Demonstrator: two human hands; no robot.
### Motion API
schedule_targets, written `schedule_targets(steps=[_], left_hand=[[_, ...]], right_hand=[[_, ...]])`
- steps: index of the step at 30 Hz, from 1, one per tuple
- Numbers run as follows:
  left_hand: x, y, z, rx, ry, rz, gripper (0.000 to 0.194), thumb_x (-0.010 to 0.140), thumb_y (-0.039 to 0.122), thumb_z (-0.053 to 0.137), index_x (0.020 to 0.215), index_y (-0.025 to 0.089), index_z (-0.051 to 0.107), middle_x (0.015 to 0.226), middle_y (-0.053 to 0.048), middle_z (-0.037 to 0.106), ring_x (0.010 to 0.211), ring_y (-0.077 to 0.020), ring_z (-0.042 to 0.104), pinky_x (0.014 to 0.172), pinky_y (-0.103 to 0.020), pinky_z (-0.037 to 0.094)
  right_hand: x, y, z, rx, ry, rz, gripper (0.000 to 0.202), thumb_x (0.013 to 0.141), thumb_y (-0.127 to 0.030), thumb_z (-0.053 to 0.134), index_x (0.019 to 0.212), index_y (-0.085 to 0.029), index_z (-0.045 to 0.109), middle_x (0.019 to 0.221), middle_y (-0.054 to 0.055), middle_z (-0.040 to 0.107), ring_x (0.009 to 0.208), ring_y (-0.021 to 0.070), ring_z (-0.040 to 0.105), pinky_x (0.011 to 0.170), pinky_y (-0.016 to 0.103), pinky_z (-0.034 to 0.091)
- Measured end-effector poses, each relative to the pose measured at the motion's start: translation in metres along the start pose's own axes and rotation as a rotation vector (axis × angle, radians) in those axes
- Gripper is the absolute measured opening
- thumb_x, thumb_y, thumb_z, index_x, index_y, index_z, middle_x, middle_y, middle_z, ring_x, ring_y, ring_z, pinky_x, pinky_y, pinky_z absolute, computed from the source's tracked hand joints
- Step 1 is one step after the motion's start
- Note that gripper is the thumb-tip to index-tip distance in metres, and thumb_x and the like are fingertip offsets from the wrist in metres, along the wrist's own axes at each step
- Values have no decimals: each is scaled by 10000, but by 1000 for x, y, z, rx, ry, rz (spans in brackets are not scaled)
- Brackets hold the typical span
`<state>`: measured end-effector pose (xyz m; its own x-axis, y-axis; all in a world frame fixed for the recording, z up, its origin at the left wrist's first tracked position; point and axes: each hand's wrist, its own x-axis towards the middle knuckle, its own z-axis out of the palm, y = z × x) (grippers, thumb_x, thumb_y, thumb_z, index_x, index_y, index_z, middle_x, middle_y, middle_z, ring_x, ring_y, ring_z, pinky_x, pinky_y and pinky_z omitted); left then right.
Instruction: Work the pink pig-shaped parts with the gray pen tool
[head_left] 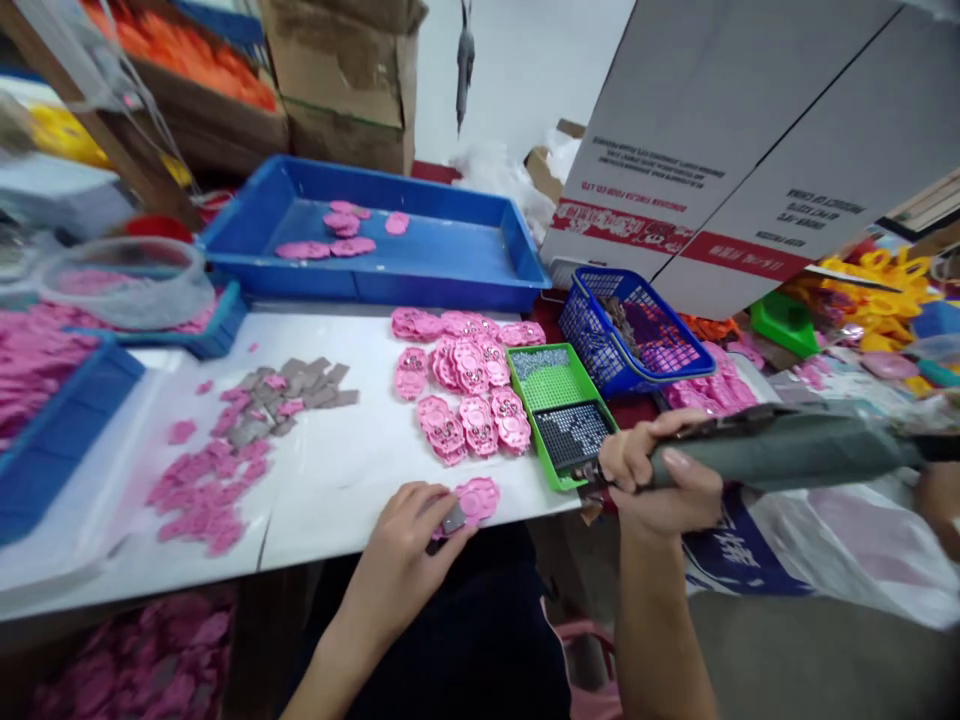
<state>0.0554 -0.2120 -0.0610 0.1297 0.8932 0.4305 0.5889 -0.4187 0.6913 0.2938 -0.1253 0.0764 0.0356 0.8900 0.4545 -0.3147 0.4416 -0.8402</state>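
Currently, the pink plastic piece [477, 497] lies at the near edge of the white work board [337, 470], pinned down by the left hand [409, 545] fingertips. Right hand [652, 480] is clenched around a grey power screwdriver [780, 455], beside the green screw tray [562, 412].

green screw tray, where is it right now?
Head view, right of centre: the green tray sits at the white board's right edge, between the assembled pink pieces and the blue basket, just above the right hand.
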Motion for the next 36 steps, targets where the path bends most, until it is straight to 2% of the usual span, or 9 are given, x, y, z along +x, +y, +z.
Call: schedule_targets(steps=[3, 7, 10, 12, 20, 25, 29, 32, 36], left_hand=[[37, -31, -44, 151, 110, 7, 232, 1000, 398, 672, 1150, 221, 687, 1099, -98, 735, 1054, -284, 663, 960, -468, 556], [161, -72, -101, 352, 254, -56, 309, 967, 510, 662, 1038, 212, 707, 1026, -101, 752, 1009, -306, 667, 1023, -489, 506], [251, -94, -126, 420, 350, -178, 397, 941, 487, 650, 1186, 176, 680, 1247, -140, 730, 1198, -320, 636, 1114, -457, 454], [281, -105, -130, 434, 299, -233, 439, 935, 464, 630, 1237, 148, 662, 1330, -163, 706, 1280, -330, 605, 1150, -451, 425], [252, -137, -77, 372, -211, -188, 376, 840, 300, 696, 1185, 151, 711, 1358, -147, 717, 1326, -317, 613, 1170, -420, 428], [268, -143, -55, 317, -391, -134, 449, 888, 356, 784, 1279, 162, 678, 1415, -131, 671, 1326, -305, 614, 1150, -453, 475], [287, -138, -57, 317, -455, -116, 393, 998, 402, 691, 1314, 172, 650, 1344, -112, 671, 1179, -273, 678, 1018, -511, 576], [287, -130, -69, 324, -426, -91, 445, 926, 337, 761, 1325, 162, 670, 1335, -132, 711, 1239, -312, 667, 1105, -484, 517], [240, -107, -94, 302, -387, -44, 499, 867, 358, 792, 1331, 202, 694, 1346, -120, 733, 1303, -346, 639, 1167, -497, 450]], right_hand=[[-9, 7, -10, 15, 50, 16, 110, 812, -276, 617, 908, -268, 669, 451, -95, 457, 321, 98, 292, 389, 253, 347], [-14, 13, -5, 43, 146, 79, 88, 788, -291, 653, 869, -261, 639, 447, -95, 462, 339, 101, 321, 405, 250, 354], [-20, 13, 2, 41, 164, 126, 116, 782, -319, 682, 869, -263, 629, 444, -99, 444, 345, 107, 325, 409, 257, 348], [-25, 11, 5, 43, 146, 131, 120, 792, -323, 691, 885, -271, 635, 448, -99, 446, 347, 109, 334, 411, 257, 345], [-34, 8, 7, 87, 110, 129, 121, 813, -320, 662, 911, -261, 621, 456, -102, 428, 354, 101, 316, 406, 251, 327], [-34, 10, 7, 97, 96, 174, 170, 809, -340, 687, 911, -252, 584, 458, -107, 438, 352, 95, 325, 406, 238, 321], [-39, 11, 2, 95, 106, 190, 189, 810, -348, 711, 908, -249, 584, 460, -110, 443, 355, 94, 342, 418, 239, 321], [-40, 8, -3, 92, 119, 174, 183, 817, -355, 714, 917, -252, 601, 458, -109, 444, 359, 95, 341, 418, 241, 323], [-40, 3, -8, 81, 131, 141, 163, 824, -351, 703, 928, -258, 618, 463, -101, 450, 369, 104, 349, 424, 249, 331]])
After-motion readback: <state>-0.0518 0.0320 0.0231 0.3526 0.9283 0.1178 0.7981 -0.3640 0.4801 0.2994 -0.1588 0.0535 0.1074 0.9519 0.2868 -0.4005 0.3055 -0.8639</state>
